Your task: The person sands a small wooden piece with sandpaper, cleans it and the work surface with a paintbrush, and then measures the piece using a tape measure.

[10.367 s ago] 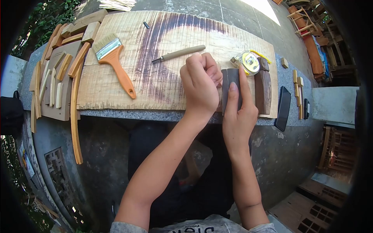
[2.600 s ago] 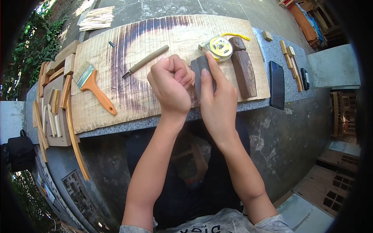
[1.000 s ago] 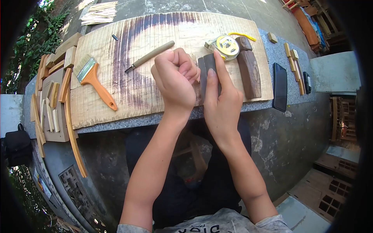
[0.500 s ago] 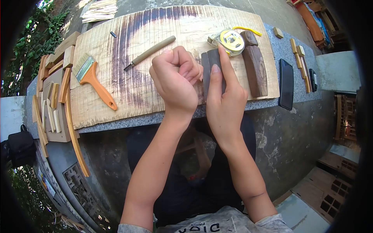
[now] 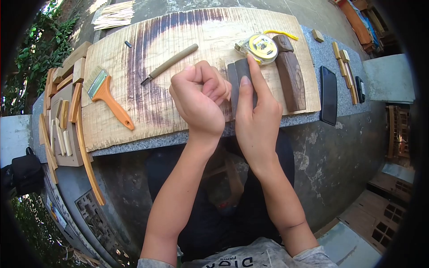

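My left hand (image 5: 199, 96) is curled into a fist, palm side up, at the left edge of a dark grey flat block (image 5: 243, 69). Whatever its fingers hold is hidden. My right hand (image 5: 259, 120) grips the block from the right, thumb on top and index finger stretched along its far edge. A similar grey strip (image 5: 233, 89) runs along the left side of this block. Just beyond my right fingertip lies a yellow tape measure (image 5: 262, 47). A carving tool with a grey-brown handle (image 5: 174, 64) rests to the left of my fist.
On the wooden board (image 5: 156, 120) lie an orange-handled brush (image 5: 108, 99), a small dark cap (image 5: 128, 44) and dark wood blocks (image 5: 291, 80). A phone (image 5: 328, 96) is at right on the stone tabletop. Wood strips (image 5: 85, 147) stick out past the left edge.
My left fist has moved slightly towards me along the grey block. My right hand keeps its hold. The whole view has shifted a little.
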Demonstrator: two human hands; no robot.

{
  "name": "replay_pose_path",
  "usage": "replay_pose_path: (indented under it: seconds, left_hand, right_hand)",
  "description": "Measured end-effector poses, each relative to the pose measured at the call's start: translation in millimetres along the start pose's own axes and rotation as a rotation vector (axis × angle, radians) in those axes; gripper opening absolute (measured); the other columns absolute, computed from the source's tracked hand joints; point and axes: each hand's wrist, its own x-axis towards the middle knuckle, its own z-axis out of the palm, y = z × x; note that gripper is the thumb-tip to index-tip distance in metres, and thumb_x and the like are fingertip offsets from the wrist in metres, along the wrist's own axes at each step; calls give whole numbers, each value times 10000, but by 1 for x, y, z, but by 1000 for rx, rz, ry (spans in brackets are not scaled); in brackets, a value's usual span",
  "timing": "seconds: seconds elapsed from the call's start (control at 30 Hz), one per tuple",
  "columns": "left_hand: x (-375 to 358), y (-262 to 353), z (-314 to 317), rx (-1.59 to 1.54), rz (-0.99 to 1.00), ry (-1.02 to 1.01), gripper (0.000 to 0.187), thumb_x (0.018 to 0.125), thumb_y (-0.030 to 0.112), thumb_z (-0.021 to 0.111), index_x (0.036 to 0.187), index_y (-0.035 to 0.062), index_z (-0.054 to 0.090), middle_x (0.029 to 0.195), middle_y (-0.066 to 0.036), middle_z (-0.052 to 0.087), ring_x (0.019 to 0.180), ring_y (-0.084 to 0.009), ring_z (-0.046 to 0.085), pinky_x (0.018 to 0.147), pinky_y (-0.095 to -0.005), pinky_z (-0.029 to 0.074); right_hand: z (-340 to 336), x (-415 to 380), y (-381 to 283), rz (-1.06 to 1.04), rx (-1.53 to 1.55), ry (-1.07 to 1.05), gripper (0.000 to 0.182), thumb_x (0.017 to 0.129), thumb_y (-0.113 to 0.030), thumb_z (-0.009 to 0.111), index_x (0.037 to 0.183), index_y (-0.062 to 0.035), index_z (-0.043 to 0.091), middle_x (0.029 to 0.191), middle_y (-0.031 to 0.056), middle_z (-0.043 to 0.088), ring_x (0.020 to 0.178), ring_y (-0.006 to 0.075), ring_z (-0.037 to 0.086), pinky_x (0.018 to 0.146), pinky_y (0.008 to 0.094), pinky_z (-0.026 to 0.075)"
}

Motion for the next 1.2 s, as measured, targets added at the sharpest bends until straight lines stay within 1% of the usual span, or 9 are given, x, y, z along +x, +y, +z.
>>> replay_pose_path:
  seconds: [0.2, 0.53, 0.67, 0.77, 0.83, 0.93, 1.03, 1.1, 1.2]
  left_hand:
    - [-3, -1, 1, 29, -14, -3, 493, 1059, 348, 239, 641, 94, 296, 563, -24, 310, 521, -123, 281, 504, -293, 298]
    - [2, 0, 5, 13, 19, 47, 458, 1046, 290, 261, 632, 96, 287, 571, -23, 310, 516, -117, 270, 510, -283, 314]
    - [-1, -2, 3, -14, -39, 69, 444, 1038, 290, 268, 637, 100, 279, 565, -26, 303, 516, -118, 269, 508, -283, 307]
    - [1, 0, 4, -4, -4, 75, 437, 1037, 287, 272, 642, 100, 283, 562, -21, 299, 519, -116, 273, 504, -286, 296]
    - [8, 2, 4, -15, -5, 75, 433, 1036, 280, 274, 641, 101, 281, 560, -19, 295, 517, -117, 271, 505, -285, 302]
    - [1, 0, 1, 14, -27, 50, 426, 1034, 264, 284, 642, 99, 275, 556, -16, 295, 516, -113, 269, 507, -279, 306]
    - [2, 3, 1, 22, -41, 38, 429, 1033, 262, 296, 638, 94, 278, 553, -15, 302, 518, -107, 268, 502, -279, 301]
    - [7, 3, 4, 14, -4, 44, 428, 1033, 257, 294, 636, 96, 281, 553, -18, 306, 518, -108, 267, 497, -279, 298]
    - [2, 1, -1, 22, -35, -2, 433, 1041, 281, 260, 639, 121, 276, 544, -14, 300, 505, -127, 255, 528, -301, 327]
  right_hand:
    - [-3, 2, 3, -7, -56, -37, 442, 1026, -54, 578, 1464, 3, 578, 600, 195, 572, 486, 310, 591, 527, 436, 440]
    - [-7, -12, -4, -83, -43, 7, 441, 1027, -57, 579, 1466, -7, 577, 623, 175, 601, 491, 299, 595, 517, 433, 440]
    - [-1, 6, 0, -98, -137, -46, 491, 1014, -27, 591, 1502, 1, 544, 653, 179, 634, 545, 306, 651, 543, 402, 492]
    - [1, -6, 6, -206, -86, 56, 457, 1016, -45, 591, 1470, 1, 566, 661, 182, 632, 548, 329, 634, 546, 427, 475]
    - [2, -9, -2, -171, -48, 80, 403, 1055, -83, 571, 1454, -40, 612, 655, 182, 576, 519, 193, 516, 545, 388, 438]
    - [-1, 9, -3, -67, -164, -66, 438, 1037, -33, 583, 1475, -34, 596, 736, 194, 663, 575, 194, 604, 616, 365, 512]
    - [-2, -10, 3, -166, -110, 44, 420, 1042, -60, 587, 1461, -42, 609, 663, 180, 593, 533, 195, 552, 568, 371, 463]
    - [-3, -9, 5, -160, -76, 32, 426, 1034, -83, 587, 1456, -25, 588, 686, 182, 649, 585, 334, 653, 585, 430, 491]
    - [0, 14, 4, -75, -164, -75, 448, 1035, -94, 593, 1480, -43, 576, 708, 187, 672, 595, 328, 670, 606, 408, 512]
